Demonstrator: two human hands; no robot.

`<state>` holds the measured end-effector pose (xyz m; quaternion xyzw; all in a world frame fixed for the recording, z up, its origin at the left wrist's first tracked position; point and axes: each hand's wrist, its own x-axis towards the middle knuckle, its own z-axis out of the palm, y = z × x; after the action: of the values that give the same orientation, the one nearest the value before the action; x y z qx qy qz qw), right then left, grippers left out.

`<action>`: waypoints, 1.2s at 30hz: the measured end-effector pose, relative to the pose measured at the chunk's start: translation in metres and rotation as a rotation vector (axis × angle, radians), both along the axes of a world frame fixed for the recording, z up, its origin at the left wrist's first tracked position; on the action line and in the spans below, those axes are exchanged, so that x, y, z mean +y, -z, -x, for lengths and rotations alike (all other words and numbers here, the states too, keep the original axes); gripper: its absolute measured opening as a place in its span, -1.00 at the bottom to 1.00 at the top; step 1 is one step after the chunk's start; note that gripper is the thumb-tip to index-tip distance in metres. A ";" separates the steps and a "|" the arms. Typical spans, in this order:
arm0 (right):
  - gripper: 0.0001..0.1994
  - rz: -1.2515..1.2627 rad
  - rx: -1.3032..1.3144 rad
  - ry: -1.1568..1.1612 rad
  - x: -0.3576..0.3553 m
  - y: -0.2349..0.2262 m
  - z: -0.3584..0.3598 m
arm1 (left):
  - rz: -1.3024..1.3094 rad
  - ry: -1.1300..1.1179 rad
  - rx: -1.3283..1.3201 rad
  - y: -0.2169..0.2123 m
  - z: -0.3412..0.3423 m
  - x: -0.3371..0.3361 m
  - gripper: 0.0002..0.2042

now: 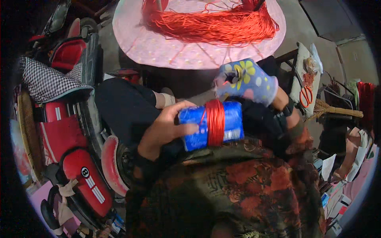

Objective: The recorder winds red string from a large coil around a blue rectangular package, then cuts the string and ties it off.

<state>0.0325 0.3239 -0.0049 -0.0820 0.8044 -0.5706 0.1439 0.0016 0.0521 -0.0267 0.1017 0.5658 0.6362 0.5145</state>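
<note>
My bare left hand (164,129) grips the left end of a blue plastic-wrapped packet (233,119) in front of my lap. Red cord (215,123) is wound in a thick band around the packet's middle. Above and to the right of it, my right hand (248,81) wears a flowered grey-blue glove, with its fingers curled into a pinch. A bit of red cord shows at the fingertips, which are partly blurred. Beyond my hands, a large loose hank of red cord (210,25) lies spread over a round pink table (154,49).
Posts rise within the hank. A red and black scooter (87,178) with a checked cover (49,75) stands at my left. To the right are orange-handled scissors (306,96) on a small stand, a straw broom (337,110), and papers and boxes.
</note>
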 end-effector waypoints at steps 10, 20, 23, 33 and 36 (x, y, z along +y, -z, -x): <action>-0.90 -0.624 0.351 -0.333 -0.021 0.010 -0.045 | -0.025 -0.638 -0.019 0.012 0.005 0.004 -0.59; -0.81 -0.038 0.101 -0.009 0.016 0.019 0.007 | -0.149 0.058 -0.018 -0.011 0.004 -0.005 -0.41; -0.78 -0.074 0.324 0.040 0.025 0.060 -0.008 | -0.325 -0.178 -0.073 -0.010 0.003 -0.019 -0.42; -0.86 -0.600 0.657 -0.255 -0.016 -0.008 -0.026 | 0.114 -0.311 0.231 0.012 0.009 0.001 -0.62; -0.78 -0.179 0.301 -0.199 -0.001 -0.008 0.000 | 0.108 -0.018 0.048 0.002 0.008 0.004 -0.53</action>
<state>0.0324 0.3224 0.0029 -0.2325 0.8523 -0.4608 0.0844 -0.0064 0.0562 -0.0289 0.0840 0.6123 0.6067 0.4999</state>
